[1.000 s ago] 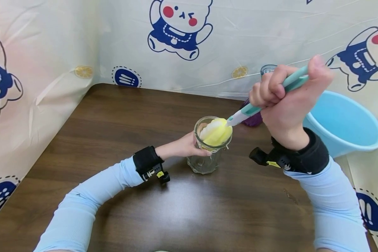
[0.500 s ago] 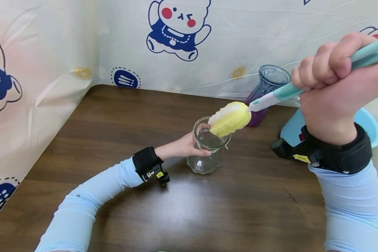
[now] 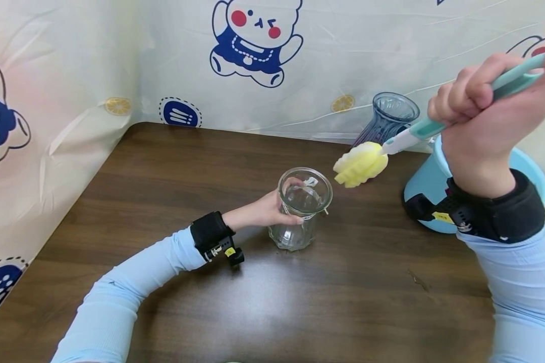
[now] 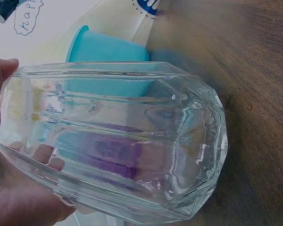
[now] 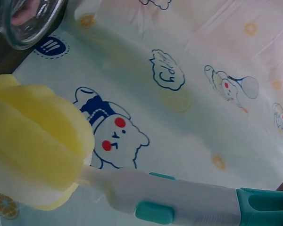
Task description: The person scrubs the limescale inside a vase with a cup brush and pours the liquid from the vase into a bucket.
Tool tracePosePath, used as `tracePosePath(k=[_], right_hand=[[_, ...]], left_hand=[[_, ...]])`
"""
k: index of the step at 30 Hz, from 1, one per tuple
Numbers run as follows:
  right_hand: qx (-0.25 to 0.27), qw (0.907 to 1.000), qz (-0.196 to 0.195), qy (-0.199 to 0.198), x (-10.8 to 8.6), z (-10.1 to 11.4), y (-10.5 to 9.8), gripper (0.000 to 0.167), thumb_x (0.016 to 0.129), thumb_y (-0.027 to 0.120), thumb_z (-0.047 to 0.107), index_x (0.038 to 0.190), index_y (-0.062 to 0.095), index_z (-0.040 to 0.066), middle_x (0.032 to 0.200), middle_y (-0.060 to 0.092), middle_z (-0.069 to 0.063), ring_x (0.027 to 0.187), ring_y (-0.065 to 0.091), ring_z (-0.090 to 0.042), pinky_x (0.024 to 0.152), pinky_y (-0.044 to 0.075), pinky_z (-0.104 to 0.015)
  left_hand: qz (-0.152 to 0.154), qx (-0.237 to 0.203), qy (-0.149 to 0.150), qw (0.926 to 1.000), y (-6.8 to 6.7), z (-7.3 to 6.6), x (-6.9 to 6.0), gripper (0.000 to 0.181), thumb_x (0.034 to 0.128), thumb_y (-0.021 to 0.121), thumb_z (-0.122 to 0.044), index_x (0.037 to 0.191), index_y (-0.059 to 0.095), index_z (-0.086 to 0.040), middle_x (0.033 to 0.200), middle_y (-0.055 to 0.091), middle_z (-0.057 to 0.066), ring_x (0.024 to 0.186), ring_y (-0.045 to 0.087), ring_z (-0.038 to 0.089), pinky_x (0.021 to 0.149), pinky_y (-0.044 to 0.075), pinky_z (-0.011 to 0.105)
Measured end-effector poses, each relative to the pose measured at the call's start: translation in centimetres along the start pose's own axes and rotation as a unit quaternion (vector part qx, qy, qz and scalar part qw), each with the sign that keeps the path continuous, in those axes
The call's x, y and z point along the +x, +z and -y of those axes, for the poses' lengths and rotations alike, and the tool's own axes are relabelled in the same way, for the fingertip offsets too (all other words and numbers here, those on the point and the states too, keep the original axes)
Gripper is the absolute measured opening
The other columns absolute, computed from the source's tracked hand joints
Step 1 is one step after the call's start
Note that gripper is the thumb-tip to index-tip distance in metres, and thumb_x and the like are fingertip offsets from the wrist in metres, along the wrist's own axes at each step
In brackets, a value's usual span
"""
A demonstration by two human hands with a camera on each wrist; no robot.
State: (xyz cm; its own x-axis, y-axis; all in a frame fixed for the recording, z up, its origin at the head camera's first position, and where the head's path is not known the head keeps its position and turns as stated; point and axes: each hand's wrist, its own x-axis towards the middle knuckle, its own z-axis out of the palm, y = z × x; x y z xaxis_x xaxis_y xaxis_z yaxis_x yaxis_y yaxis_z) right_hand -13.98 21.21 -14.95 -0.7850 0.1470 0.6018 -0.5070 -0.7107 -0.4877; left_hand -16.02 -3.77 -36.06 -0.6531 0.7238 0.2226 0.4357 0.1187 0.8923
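Note:
Around the neck of a clear glass vase (image 3: 295, 234), my left hand (image 3: 265, 209) keeps its fingers and thumb curled; the vase stands upright on the table. The left wrist view shows the faceted glass vase (image 4: 179, 141) up close, with fingertips visible through it. My right hand (image 3: 490, 101) grips the teal and white handle of a sponge brush (image 3: 362, 164). Its yellow and white sponge head hangs in the air to the right of the vase's mouth, apart from it. In the right wrist view the sponge head (image 5: 37, 141) fills the left side.
A vase shading from blue to purple (image 3: 392, 113) stands at the back of the brown table (image 3: 200, 166), partly behind the brush. To its right is a light blue bucket (image 3: 429, 186), partly hidden by my right wrist. Printed sheeting (image 3: 345, 50) hangs behind the table.
The sponge head has come up out of the glass vase and shifted right, carried by my right hand. My left hand and the glass vase have stayed in place.

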Motion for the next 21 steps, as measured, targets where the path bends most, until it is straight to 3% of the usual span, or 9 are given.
tracePosePath(k=[5, 10, 13, 20, 21], right_hand=[[-0.076, 0.9964, -0.002, 0.039, -0.5, -0.4, -0.9, 0.070, 0.093, -0.009, 0.039, 0.047, 0.025, -0.001, 0.044, 0.020, -0.006, 0.034, 0.019, -0.015, 0.037, 0.010, -0.025], [-0.189, 0.9795, 0.011, 0.070, -1.5, -1.0, -1.6, 0.063, 0.095, 0.004, 0.033, 0.045, 0.034, 0.007, 0.045, 0.021, -0.002, 0.037, 0.018, -0.012, 0.038, 0.009, -0.025], [-0.277, 0.9577, 0.012, 0.075, -2.1, -1.3, -1.7, 0.053, 0.094, 0.016, 0.031, 0.047, 0.033, 0.013, 0.045, 0.020, 0.000, 0.037, 0.016, -0.010, 0.038, 0.007, -0.026], [-0.343, 0.9184, 0.018, 0.197, -2.7, -1.5, -2.7, 0.050, 0.094, 0.019, 0.029, 0.048, 0.028, 0.013, 0.046, 0.019, 0.000, 0.038, 0.013, -0.014, 0.040, 0.006, -0.031], [-0.362, 0.9086, 0.021, 0.208, -2.8, -1.6, -2.9, 0.050, 0.095, 0.019, 0.029, 0.048, 0.028, 0.013, 0.045, 0.019, 0.000, 0.038, 0.014, -0.016, 0.040, 0.007, -0.033]], left_hand=[[0.003, -0.003, 0.000, 1.0000, 0.0, 0.0, 0.1, 0.069, 0.0728, 0.071, -0.001, 0.125, 0.026, -0.001, 0.127, 0.041, 0.022, 0.120, 0.041, 0.032, 0.099, 0.034, 0.042], [0.004, -0.003, -0.008, 1.0000, 0.0, -0.1, 0.0, 0.070, 0.0736, 0.071, -0.001, 0.126, 0.025, -0.003, 0.127, 0.042, 0.021, 0.118, 0.043, 0.029, 0.097, 0.037, 0.037], [0.007, 0.001, -0.007, 0.9999, 0.0, -0.1, 0.0, 0.069, 0.0744, 0.070, -0.002, 0.126, 0.025, -0.004, 0.126, 0.043, 0.020, 0.118, 0.043, 0.027, 0.096, 0.036, 0.034], [0.009, -0.010, 0.000, 0.9999, 0.0, -0.1, 0.0, 0.069, 0.0745, 0.070, -0.001, 0.126, 0.024, -0.003, 0.127, 0.041, 0.023, 0.118, 0.043, 0.033, 0.096, 0.038, 0.038], [0.008, -0.010, 0.001, 0.9999, 0.0, -0.1, -0.1, 0.069, 0.0743, 0.070, -0.001, 0.126, 0.024, -0.003, 0.127, 0.041, 0.024, 0.118, 0.042, 0.034, 0.096, 0.038, 0.039]])
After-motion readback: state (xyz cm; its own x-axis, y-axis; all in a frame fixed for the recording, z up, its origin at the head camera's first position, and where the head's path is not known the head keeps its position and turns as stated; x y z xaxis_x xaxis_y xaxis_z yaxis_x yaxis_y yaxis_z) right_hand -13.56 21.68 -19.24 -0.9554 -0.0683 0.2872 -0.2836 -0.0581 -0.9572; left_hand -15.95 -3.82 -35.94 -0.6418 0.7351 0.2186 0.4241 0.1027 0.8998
